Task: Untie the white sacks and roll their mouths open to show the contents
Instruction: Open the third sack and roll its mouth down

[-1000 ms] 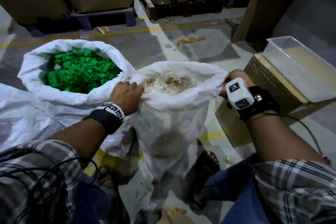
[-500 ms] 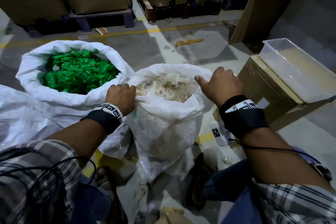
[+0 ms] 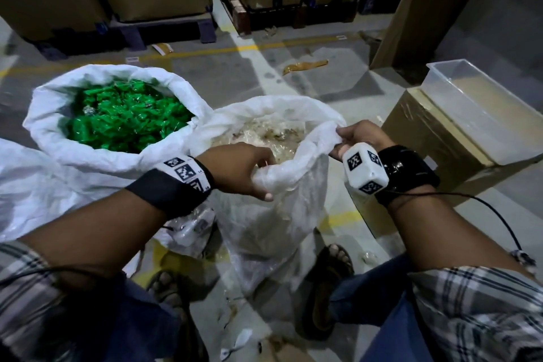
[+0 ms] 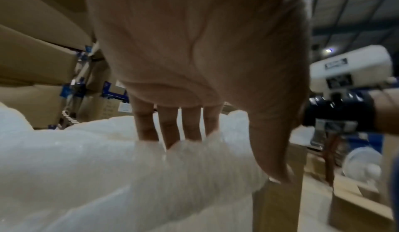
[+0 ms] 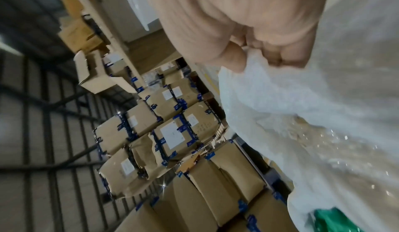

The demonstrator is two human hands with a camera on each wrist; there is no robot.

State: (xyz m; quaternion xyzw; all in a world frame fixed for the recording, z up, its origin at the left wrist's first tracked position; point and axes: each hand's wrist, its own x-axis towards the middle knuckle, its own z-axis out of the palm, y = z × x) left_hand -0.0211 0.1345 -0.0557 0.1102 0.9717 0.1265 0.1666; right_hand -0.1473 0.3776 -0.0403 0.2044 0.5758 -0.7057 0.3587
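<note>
Head view showed two white sacks standing on the floor (image 3: pixel 338 67) in front of the person. The near sack (image 3: pixel 273 229) stood between the person's feet, and its mouth was open over pale, clear-wrapped contents (image 3: pixel 264 132). The left hand (image 3: pixel 238 169) gripped the near rim of this sack, with the fingers curled over the rolled edge and the thumb under it. In the left wrist view the fingers (image 4: pixel 168 126) went down behind the bunched white fabric. The right hand (image 3: pixel 357 138) pinched the right side of the rim; the fingers were closed tightly on a fold of the fabric, as the right wrist view also showed, though blurred. The far sack (image 3: pixel 117 161) stood just beside the near one on its left, touching it. Its mouth was already rolled down into a thick rim, and green packets (image 3: pixel 123 114) filled it. A cardboard box (image 3: pixel 426 138) stood to the right of the near sack, with a clear tub (image 3: pixel 458 97) on top of it. More boxes on pallets (image 3: pixel 164 23) stood at the back.
</note>
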